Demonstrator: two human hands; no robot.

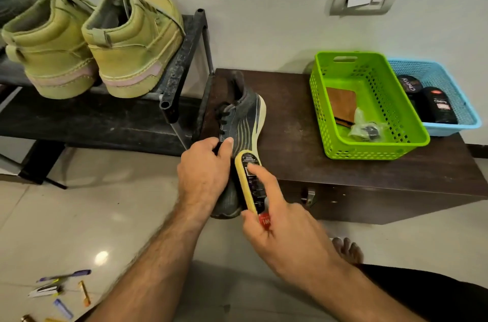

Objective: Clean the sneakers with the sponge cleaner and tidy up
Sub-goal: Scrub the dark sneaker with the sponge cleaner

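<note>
While toe overhangs cabinet edge (343, 184), left hand (203, 174) steadies sneaker (243, 116), right hand (277, 229) presses sponge cleaner (247, 181)

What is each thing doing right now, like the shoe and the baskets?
Grey sneaker: on its side, held on the cabinet.
Sponge cleaner: pressed against the sneaker.
Left hand: gripping the sneaker.
Right hand: holding the cleaner.
Green basket: open, holds a few items.
Blue basket: holds polish containers.

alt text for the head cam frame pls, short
A person's left hand grips a dark grey sneaker lying on its side on a dark wooden bench while the right hand presses a yellow sponge cleaner against its toe end. A green basket and blue basket sit on the bench; olive high-tops rest on a rack at left.
</note>
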